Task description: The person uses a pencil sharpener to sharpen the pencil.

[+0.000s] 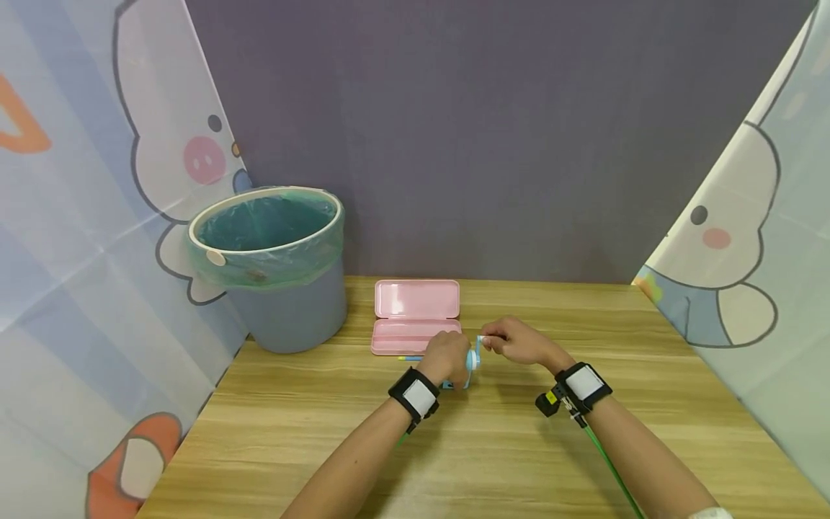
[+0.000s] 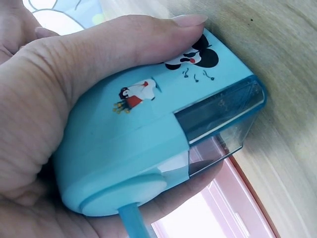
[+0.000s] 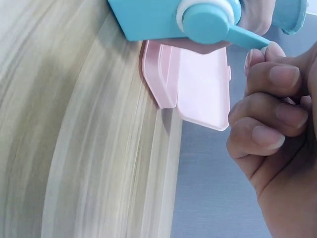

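Note:
My left hand (image 1: 447, 353) grips a light-blue crank pencil sharpener (image 2: 124, 144) over the wooden table. Cartoon figures decorate its side, and the thumb lies across that face. A clear shavings drawer (image 2: 223, 116) is set into one end. Out to the left of this hand sticks a blue pencil (image 1: 411, 358) with a yellow end; the fist hides where it meets the sharpener. At the sharpener's right side, my right hand (image 1: 519, 342) pinches the end of the crank arm (image 3: 247, 37) between thumb and forefinger, the other fingers curled.
Just behind the left hand, an open pink pencil case (image 1: 417, 299) lies with its lid back. A grey-blue bin (image 1: 292, 310) with a green liner stands at the back left. A dark wall (image 1: 486, 144) and printed cloth sides (image 1: 726, 303) border the wooden table (image 1: 551, 476).

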### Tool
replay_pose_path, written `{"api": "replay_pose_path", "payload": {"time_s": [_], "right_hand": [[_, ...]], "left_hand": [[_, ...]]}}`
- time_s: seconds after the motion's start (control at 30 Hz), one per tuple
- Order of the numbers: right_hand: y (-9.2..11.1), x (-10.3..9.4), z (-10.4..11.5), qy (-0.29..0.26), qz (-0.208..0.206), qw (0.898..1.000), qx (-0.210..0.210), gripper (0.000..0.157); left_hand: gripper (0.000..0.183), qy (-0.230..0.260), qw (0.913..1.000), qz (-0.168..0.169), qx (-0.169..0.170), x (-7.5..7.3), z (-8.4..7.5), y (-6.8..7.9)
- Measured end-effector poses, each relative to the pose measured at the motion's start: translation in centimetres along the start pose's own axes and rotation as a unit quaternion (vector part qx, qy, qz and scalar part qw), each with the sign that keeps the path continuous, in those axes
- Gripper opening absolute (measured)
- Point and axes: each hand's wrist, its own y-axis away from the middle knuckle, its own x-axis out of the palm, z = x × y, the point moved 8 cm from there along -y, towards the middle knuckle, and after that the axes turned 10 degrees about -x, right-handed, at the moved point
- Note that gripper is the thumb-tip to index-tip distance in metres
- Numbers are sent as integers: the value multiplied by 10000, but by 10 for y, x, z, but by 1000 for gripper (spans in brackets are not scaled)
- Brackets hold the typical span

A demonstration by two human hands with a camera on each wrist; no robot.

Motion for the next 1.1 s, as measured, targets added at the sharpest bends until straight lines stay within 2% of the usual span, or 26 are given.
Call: {"api": "replay_pose_path", "payload": {"time_s": [0.37, 0.7, 0.87, 1.1], "right_hand": [[-8, 1, -22, 145, -88, 9996, 223, 29], [-8, 25, -39, 97, 271, 9991, 326, 26], [-4, 33, -43, 48, 256, 9991, 345, 24], [-4, 42, -41, 353, 394, 9981, 313, 24]], "left_hand": [[38, 118, 9999, 35, 18, -3, -1, 2], [41, 70, 10000, 33, -2, 1, -3, 3], [41, 5, 10000, -22, 1, 1, -3, 3], [40, 62, 9998, -189, 33, -1, 0, 1]]}}
